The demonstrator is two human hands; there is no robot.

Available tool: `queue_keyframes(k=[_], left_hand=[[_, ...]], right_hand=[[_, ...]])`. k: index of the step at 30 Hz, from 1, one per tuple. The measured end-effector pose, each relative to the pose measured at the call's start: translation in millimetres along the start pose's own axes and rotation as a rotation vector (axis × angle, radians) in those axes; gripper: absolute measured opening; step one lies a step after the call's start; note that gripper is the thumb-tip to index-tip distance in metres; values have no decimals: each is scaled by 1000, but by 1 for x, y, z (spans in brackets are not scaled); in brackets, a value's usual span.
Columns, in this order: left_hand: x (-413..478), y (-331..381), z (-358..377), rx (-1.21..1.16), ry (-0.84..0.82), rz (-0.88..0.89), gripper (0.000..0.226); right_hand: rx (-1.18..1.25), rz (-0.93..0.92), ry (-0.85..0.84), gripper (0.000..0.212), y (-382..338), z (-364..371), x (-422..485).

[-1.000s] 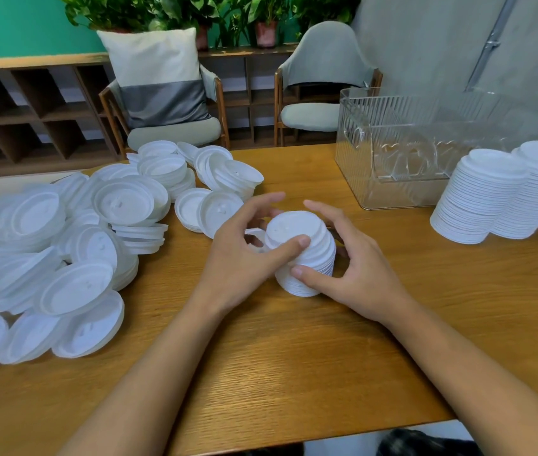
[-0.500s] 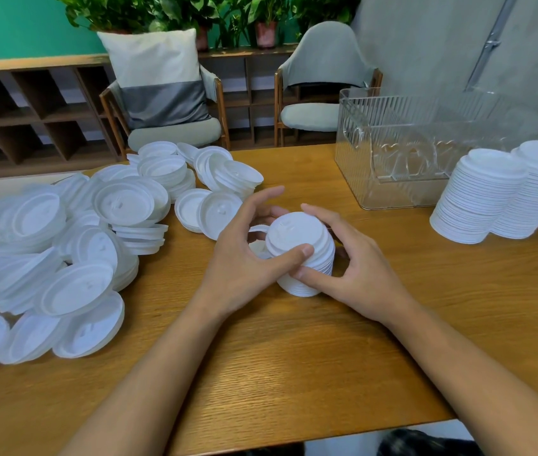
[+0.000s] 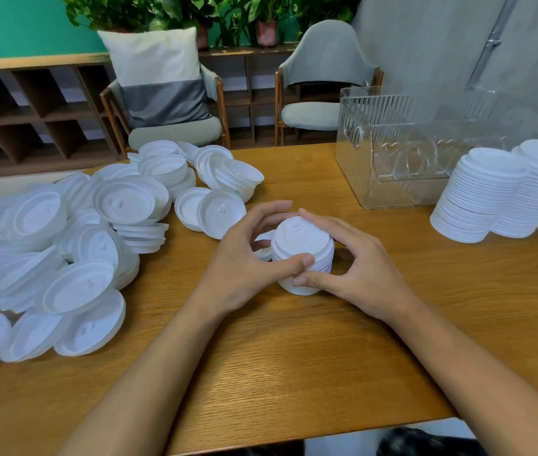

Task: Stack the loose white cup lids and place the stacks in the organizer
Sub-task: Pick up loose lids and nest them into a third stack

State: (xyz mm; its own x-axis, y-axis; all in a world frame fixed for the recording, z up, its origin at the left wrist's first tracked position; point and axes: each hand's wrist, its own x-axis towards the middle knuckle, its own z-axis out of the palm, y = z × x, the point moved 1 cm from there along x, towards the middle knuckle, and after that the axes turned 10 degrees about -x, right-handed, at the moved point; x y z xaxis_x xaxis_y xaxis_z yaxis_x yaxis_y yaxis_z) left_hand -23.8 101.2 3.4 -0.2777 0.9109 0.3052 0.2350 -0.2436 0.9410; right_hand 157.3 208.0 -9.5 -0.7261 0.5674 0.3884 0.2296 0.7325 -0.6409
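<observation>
A short stack of white lids (image 3: 300,245) stands on the wooden table (image 3: 294,357) in the middle. My left hand (image 3: 248,258) curls round its left side, thumb across the front. My right hand (image 3: 356,264) curls round its right side, thumb low at the front, fingers over the far edge. A big heap of loose white lids (image 3: 80,238) covers the table's left part. Two tall finished stacks (image 3: 504,192) stand at the right. The clear plastic organizer (image 3: 402,146) sits behind them, at the back right.
Two chairs stand beyond the table's far edge, one with a large cushion (image 3: 159,74). Low wooden shelves (image 3: 14,113) and potted plants line the back wall. The table's near edge runs below my forearms.
Both hands have closed in more tightly around the small stack. My fingertips now meet over its far edge. The stack stays in the same place.
</observation>
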Motion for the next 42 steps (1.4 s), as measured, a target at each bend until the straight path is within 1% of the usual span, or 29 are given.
queue_keyframes(k=[5,7,10,12,14,16,17,18,20,21,23,25,27,29,32,34,37,39,40,42], left_hand=[[0,-2,-2,47,-38,16,70],[-2,-2,-6,177,5,67,58],[-3,-4,-18,440,102,195,42],[0,-8,-28,618,51,209,37],[2,-12,-32,728,-54,165,32],[4,-14,-33,755,-110,171,17],[4,-14,-33,761,-113,187,12],[4,-14,-33,760,-102,190,12],[4,-11,-32,723,-42,200,15],[4,-9,-30,675,13,215,16],[3,-3,-27,495,137,186,20],[4,1,-24,298,209,87,23],[5,2,-23,175,229,28,25],[6,0,-24,101,236,10,27],[7,-1,-24,74,234,5,31],[7,1,-23,21,273,-1,32],[7,5,-24,-212,378,-54,35],[7,7,-21,-382,364,-100,40],[6,9,-18,-403,333,-106,41],[5,9,-12,-276,258,-70,38]], right_hand=[[-41,-12,42,82,3,2,0],[-51,-6,81,79,5,2,1],[-59,35,125,77,10,-1,2],[-67,57,131,77,12,-2,2],[-78,71,125,77,13,-3,2],[-85,81,118,77,13,-3,2],[-84,85,115,77,13,-3,2],[-81,86,114,77,12,-3,2],[-79,82,116,77,13,-3,2],[-81,79,116,77,13,-3,2],[-83,78,115,76,12,-3,2],[-81,78,120,76,11,-2,1],[-74,79,126,74,10,-2,2],[-70,74,137,71,8,-1,2],[-67,75,140,70,7,-1,3],[-61,81,132,70,7,0,3],[-46,92,121,73,6,0,2],[-32,89,115,78,5,0,2],[-22,88,109,82,4,0,3],[2,80,89,87,1,1,3]])
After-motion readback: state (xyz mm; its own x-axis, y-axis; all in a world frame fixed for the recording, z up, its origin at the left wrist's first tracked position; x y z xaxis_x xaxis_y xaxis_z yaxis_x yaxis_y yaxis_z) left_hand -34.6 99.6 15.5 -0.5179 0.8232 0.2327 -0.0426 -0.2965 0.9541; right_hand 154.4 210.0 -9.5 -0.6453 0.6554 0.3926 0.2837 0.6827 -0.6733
